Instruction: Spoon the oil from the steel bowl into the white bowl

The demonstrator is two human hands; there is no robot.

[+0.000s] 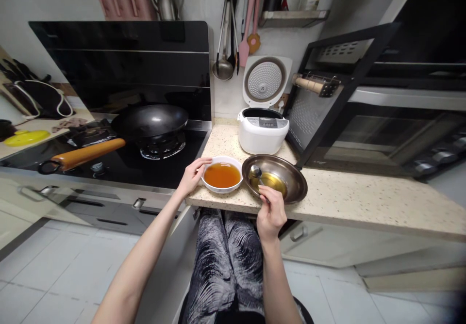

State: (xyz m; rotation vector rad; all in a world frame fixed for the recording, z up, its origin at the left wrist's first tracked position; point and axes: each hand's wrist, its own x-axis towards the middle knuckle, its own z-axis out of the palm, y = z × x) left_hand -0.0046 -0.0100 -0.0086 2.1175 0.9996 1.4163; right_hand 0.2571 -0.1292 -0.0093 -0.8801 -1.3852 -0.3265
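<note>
My left hand (191, 177) grips the left rim of a white bowl (223, 190) filled with amber-brown liquid, its fingers resting along the edge. To the right stands a wide metal bowl (296, 181) with yellowish, oil-like liquid (274, 184) in its bottom. My right hand (272, 212) is closed around the handle of a metal spoon (256, 171). The spoon's head is over the inside of the metal bowl, above the liquid's left edge. Both bowls sit side by side near the counter's front edge.
Behind the bowls stands a white rice cooker (262, 139) with its lid up. A black wok (151, 120) with a wooden handle (91, 154) sits on the stove at left. A black rack (309, 115) and an oven (393, 139) stand at right. Utensils (227, 33) hang above.
</note>
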